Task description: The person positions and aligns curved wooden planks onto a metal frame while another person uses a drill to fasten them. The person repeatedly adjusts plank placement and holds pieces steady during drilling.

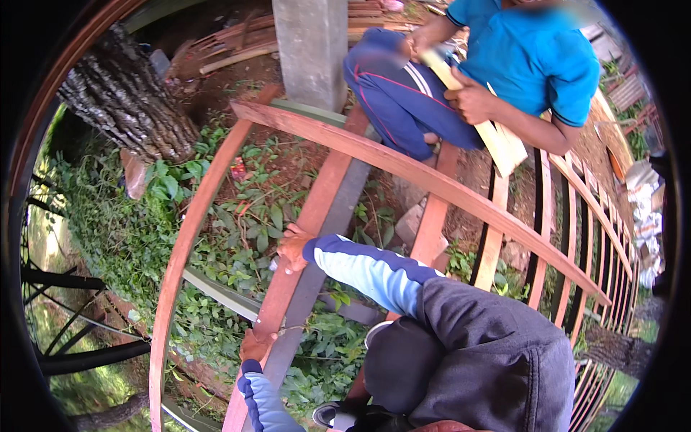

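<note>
**Both hands on the beam, high over the weeds**

While the framework hangs over open ground, the left hand (257, 345) sits at about seven o'clock, fingers wrapped over the edge of the long reddish-brown wooden beam (306, 237) with the grey metal strip (338, 216) running along it. Up at the centre, the right hand (294, 248) lies on that same beam, curled loosely on its top face; whether it truly grips I cannot tell. The beam runs from six o'clock up toward the grey concrete pillar (311, 50) at twelve.

Across it lies a second reddish timber rail (432, 183), slanting toward four o'clock, and a curved reddish outer rail (180, 266) sweeps down the nine o'clock side. At one o'clock another person in a blue shirt (536, 57) holds a pale wooden plank (497, 137) in both hands.

Risk, as I read it: nothing but green weeds (237, 245) and gaps below. A shifted beam could pinch the fingers against the metal strip, and a lean too far left, with only a light hold, could mean a slip through the open frame.
</note>
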{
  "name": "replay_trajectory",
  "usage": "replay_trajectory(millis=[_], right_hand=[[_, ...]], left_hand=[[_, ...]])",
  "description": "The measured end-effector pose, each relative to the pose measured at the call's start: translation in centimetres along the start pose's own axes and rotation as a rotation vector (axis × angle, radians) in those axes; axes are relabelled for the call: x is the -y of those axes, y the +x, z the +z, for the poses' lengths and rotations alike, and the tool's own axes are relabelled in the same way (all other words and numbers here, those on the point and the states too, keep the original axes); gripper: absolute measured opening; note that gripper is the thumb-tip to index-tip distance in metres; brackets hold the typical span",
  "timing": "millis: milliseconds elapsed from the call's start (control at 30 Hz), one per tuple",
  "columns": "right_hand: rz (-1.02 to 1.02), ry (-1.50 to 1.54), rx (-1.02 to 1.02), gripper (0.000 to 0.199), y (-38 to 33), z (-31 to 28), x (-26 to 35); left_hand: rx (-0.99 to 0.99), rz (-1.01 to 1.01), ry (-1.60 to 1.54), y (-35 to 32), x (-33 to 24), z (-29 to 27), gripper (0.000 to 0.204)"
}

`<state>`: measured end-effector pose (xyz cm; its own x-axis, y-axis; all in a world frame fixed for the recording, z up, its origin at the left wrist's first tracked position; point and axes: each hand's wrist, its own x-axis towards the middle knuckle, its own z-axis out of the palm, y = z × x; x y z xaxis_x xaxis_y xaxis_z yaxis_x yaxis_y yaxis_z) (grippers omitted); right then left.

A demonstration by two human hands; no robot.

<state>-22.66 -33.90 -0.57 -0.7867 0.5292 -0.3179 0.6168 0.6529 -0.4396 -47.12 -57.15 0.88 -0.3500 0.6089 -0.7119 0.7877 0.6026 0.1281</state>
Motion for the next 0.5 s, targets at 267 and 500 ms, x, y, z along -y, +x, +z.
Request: replay_trajectory(millis=[267,500], right_hand=[[0.008,0.000,-0.067,0.059,-0.4,0.9,0.2],[0.068,-0.068,-0.076,0.065,-1.1,0.5,0.5]], left_hand=[[-0.036,0.104,-0.070,1.2,1.4,0.6,0.088],[-0.069,0.030,-0.007,0.9,-0.2,0.2,0.099]])
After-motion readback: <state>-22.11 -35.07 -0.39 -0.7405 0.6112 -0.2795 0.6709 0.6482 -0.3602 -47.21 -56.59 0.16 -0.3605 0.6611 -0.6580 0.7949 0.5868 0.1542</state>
